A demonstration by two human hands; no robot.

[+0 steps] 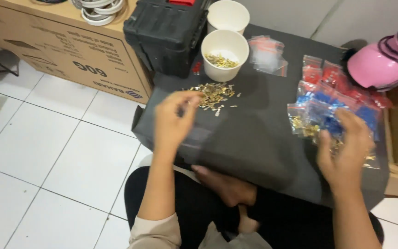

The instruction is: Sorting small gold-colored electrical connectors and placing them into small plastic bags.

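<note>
Near paper cup (224,55) held brass terminals; far cup (228,16) looked empty. My left hand (173,120) grip hung loose by the terminal pile (213,96); right hand (344,150) grip spread over bagged terminals (316,117).

Clear zip bags (332,99) right; brown carton (65,55) upper left

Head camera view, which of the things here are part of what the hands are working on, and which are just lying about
In hand:
- left hand, over the loose brass terminals
- right hand, on the small clear bags of blue, red and brass parts
- paper cup holding more brass pieces
- dark cloth-covered board

Lying about:
- empty cup
- black toolbox
- cardboard box
- pink helmet
</note>
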